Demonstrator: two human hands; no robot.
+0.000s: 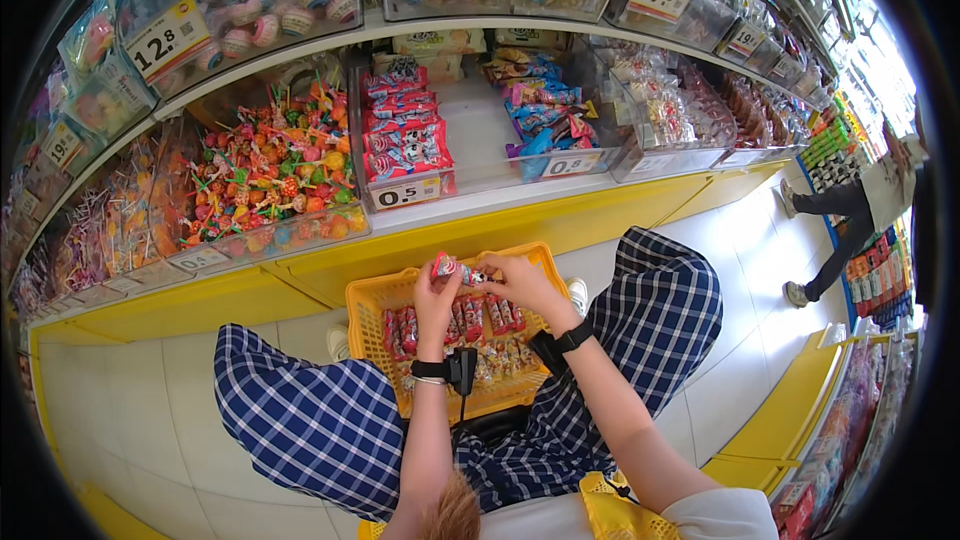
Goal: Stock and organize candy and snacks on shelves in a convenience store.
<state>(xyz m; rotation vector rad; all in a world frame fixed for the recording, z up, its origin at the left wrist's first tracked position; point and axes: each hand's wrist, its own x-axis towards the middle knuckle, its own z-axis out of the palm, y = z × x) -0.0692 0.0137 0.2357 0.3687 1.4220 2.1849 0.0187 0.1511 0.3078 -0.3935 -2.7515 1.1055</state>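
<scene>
Between my two hands, over the far part of a yellow plastic basket (360, 315), is a red-and-white wrapped candy (459, 270). Its left end is pinched by my left hand (437, 298); its right end is in the fingers of my right hand (517, 281). Below them, red wrapped candies (471, 317) lie in a row in the basket, and pale, multicoloured wrapped candies (499, 360) lie nearer to me. The basket stands between my knees.
A clear shelf bin (480, 184) ahead holds red packets (405, 142) at its left and blue and purple packets at its right. Lollipops (277, 165) fill the bin beside it. Yellow shelf bases border the tiled floor. A person (855, 202) is at the right.
</scene>
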